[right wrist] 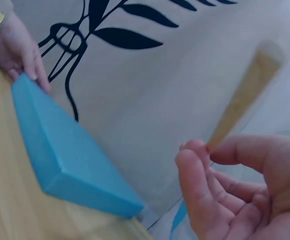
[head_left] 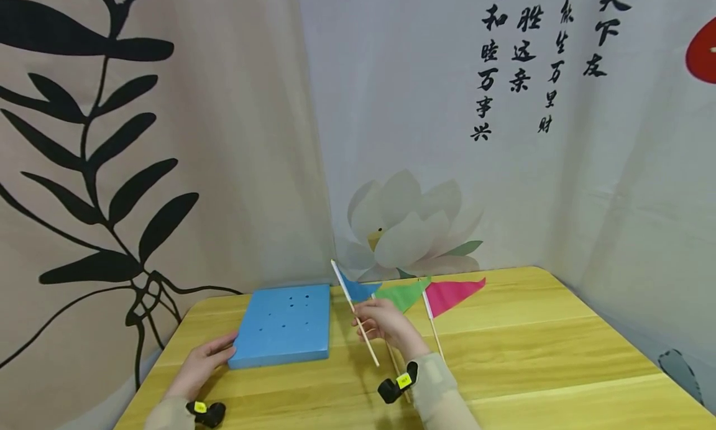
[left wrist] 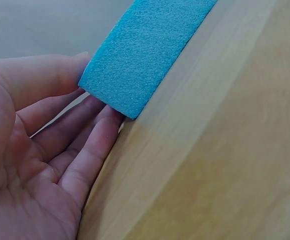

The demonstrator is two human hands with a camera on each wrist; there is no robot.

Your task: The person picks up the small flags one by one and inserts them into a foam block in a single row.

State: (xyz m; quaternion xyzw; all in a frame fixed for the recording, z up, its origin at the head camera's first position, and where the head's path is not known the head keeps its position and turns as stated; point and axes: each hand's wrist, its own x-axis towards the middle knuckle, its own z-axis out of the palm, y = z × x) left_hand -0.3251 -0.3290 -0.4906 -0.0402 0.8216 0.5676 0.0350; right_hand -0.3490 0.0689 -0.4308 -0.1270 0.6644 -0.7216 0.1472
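My left hand (head_left: 204, 363) rests against the left side of a blue foam block (head_left: 279, 325), near its front corner. In the left wrist view its thumb (left wrist: 60, 75) touches the block's edge, and the other fingers reach partly out of sight behind it. Small dark holes dot the block's top. My right hand (head_left: 386, 324) pinches the thin wooden stick of a blue triangular flag (head_left: 358, 289) between thumb and fingertips. The flag is held tilted above the table, right of the block. The stick (right wrist: 244, 95) looks blurred in the right wrist view.
Behind and right of my right hand are a green flag (head_left: 404, 295) and a pink flag (head_left: 454, 296) on thin sticks. The wooden table (head_left: 559, 355) ends before a printed curtain (head_left: 252, 138) with plant and lotus pictures.
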